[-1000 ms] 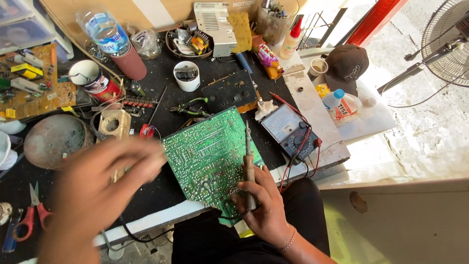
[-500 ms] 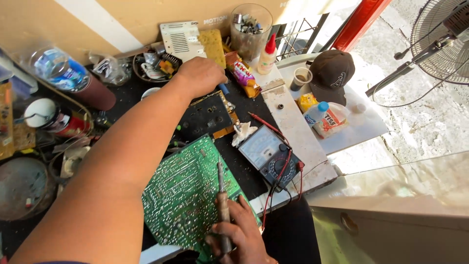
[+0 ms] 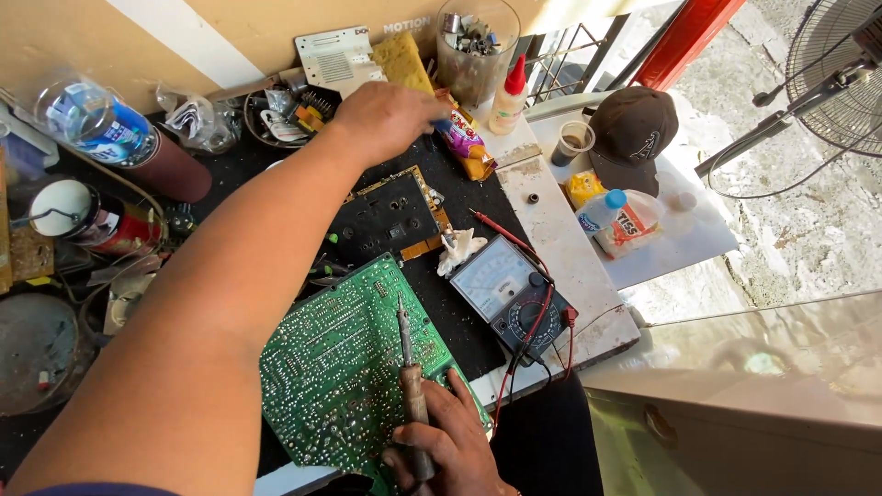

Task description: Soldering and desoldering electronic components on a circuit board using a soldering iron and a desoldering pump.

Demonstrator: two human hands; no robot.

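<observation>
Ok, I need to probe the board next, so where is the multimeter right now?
In the head view the multimeter lies right of the green circuit board, beside the white strip at the bench's right edge, above the right hand.

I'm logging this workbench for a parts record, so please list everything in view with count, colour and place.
circuit board: 1, green, front centre of bench
soldering iron: 1, brown handle, lying over the green board
multimeter: 1, grey and black, right of the board, red and black leads attached
black panel: 1, black, behind the board
sponge: 1, yellow, back wall
clear jar: 1, holds small parts, back
glue bottle: 1, pale with red cap, back
cap: 1, dark brown, right shelf
water bottle: 1, clear with blue label, back left
fan: 1, top right
left hand: reaching to the back, grip hidden
right hand: grip on the soldering iron
</observation>
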